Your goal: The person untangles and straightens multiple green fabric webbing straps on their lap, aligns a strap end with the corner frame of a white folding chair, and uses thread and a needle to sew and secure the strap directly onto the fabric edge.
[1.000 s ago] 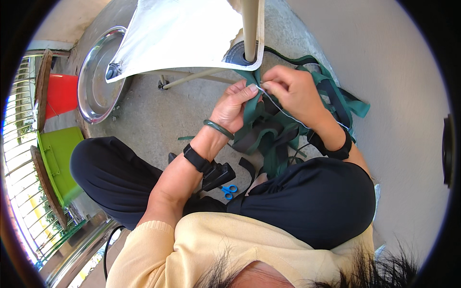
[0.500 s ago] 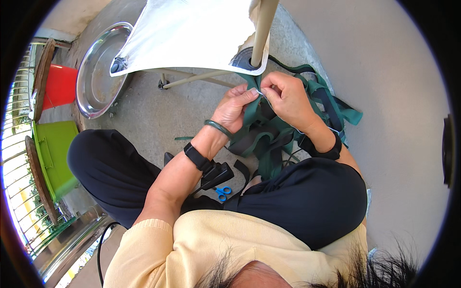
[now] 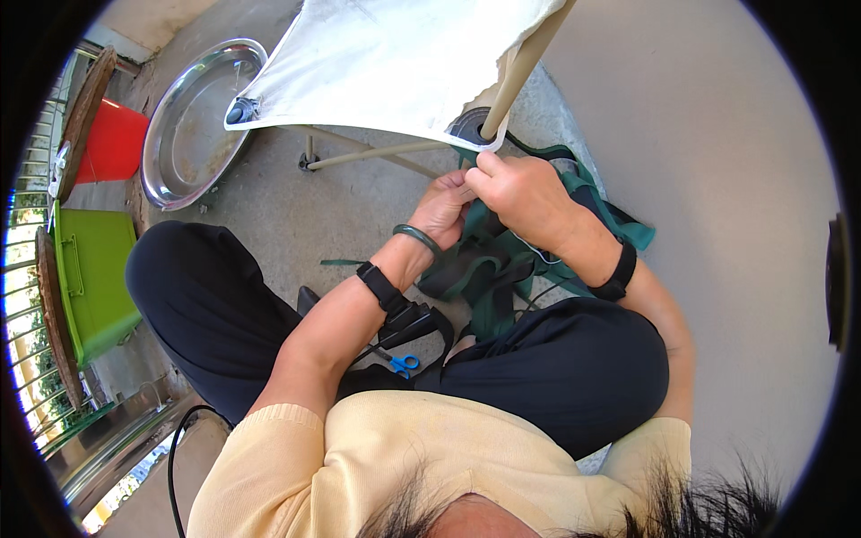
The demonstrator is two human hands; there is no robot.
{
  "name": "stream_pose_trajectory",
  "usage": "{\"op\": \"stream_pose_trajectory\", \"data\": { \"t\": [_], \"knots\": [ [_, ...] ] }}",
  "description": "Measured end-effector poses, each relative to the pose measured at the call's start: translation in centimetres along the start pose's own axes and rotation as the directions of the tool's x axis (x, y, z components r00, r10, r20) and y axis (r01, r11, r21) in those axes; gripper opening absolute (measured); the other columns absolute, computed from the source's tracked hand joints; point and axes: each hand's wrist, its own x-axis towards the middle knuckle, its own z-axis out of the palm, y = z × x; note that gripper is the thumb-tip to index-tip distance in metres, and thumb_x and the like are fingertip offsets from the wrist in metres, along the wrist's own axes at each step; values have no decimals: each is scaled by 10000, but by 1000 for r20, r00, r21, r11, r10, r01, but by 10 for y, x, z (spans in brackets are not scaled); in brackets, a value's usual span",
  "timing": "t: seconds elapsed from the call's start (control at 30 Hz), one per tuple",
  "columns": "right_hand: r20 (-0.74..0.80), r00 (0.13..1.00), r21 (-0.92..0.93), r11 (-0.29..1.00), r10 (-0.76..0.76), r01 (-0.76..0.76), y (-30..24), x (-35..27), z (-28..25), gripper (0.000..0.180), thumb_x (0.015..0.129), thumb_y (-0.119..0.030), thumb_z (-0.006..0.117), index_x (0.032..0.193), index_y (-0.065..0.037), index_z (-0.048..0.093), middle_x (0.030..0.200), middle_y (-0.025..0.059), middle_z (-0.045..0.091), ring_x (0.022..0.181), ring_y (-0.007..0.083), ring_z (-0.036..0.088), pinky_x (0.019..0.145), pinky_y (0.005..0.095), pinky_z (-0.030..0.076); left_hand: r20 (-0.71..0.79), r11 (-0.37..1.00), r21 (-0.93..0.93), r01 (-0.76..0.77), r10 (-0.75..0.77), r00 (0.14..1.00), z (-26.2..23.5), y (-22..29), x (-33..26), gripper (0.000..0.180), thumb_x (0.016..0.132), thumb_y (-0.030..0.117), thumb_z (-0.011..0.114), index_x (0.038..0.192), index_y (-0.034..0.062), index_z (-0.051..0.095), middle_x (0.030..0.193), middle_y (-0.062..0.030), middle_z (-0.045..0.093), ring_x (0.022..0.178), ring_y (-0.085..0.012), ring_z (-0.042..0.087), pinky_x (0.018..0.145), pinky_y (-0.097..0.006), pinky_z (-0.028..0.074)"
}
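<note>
Both my hands are close together just below the near corner of a white cloth seat (image 3: 386, 76) with tan legs (image 3: 529, 67). My left hand (image 3: 442, 208), with a dark green bangle at its wrist, is closed on a green fabric strip (image 3: 489, 224). My right hand (image 3: 520, 193) has its fingers closed in a pinch against the left fingertips, by the seat's corner; what they pinch is hidden, though a thin white thread (image 3: 535, 251) trails below it. Green and black strips (image 3: 489, 278) lie heaped under my hands.
Blue-handled scissors (image 3: 405, 364) lie between my crossed legs. A shiny metal basin (image 3: 193, 125) rests at the far left on the concrete floor (image 3: 296, 206), near a red bucket (image 3: 112, 143) and a green bin (image 3: 94, 278). A black cable (image 3: 175, 466) runs at lower left.
My right hand has turned over and moved slightly left and down, onto the left fingertips. The white seat has shifted right in view. The pinched thread is no longer visible at the fingers.
</note>
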Motion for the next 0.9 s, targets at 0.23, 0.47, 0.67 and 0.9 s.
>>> {"op": "stream_pose_trajectory", "data": {
  "t": [0.23,0.47,0.67,0.9],
  "knots": [
    [-110,962,202,942,-250,268,-28,26,-48,147,665,-113,595,716,-71,464,689,67,482,612,247,566,499,352,452,155,988,-93,-124,137,978,4,-7,-7,171,779,168,666,899,66,599,923,-25,620,863,-84,563,722,-259,472],
    [373,881,756,456,291,-471,-2,-1,-105,114,880,-121,436,818,-30,468,661,49,562,538,103,535,504,244,434,105,1000,5,9,-9,994,1,3,-1,80,826,121,621,856,48,610,799,-19,637,685,-98,587,646,-232,479],
    [2,679,798,409,734,-444,-27,-121,-142,74,914,-118,464,870,-58,466,596,-13,452,501,67,456,452,210,388,145,997,71,-30,20,989,-1,2,3,108,829,133,622,887,43,609,793,-5,625,696,-87,568,660,-217,460],
    [-351,105,935,354,931,-8,-93,-224,-251,65,912,-96,481,891,-49,442,591,-31,303,480,73,288,431,217,282,153,997,71,-43,31,988,9,8,2,53,814,101,624,835,57,603,762,-8,616,640,-93,566,604,-235,477]
  ]
}}
